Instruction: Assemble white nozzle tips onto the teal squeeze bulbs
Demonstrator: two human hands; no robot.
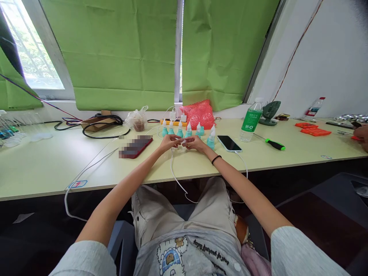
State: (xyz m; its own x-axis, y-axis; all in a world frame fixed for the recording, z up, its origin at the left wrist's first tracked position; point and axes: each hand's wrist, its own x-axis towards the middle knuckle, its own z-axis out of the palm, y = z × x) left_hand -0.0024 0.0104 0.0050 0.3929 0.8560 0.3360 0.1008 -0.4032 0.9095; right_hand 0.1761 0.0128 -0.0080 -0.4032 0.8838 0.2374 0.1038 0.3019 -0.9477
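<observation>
My left hand (170, 142) and my right hand (195, 143) meet just above the table, close to its front edge. Both have their fingertips pinched on a small whitish translucent piece (183, 142), mostly covered by the fingers, so its exact kind is unclear. Right behind the hands stand several small teal bottles with pointed translucent white tips, such as the teal bottle (179, 132) in the middle. Another tipped teal bottle (211, 142) is beside my right wrist. Among them, a teal piece (202, 131) shows no white tip.
A red-cased phone (139, 147) lies left, a charging phone (229, 143) right. Further right are a water bottle (250, 122), a screwdriver (273, 144), a small fan (269, 113) and orange pieces (315, 131). A red bubble-wrap bag (199, 114) stands behind. White cables cross the front edge. Another person's hand (361, 134) shows far right.
</observation>
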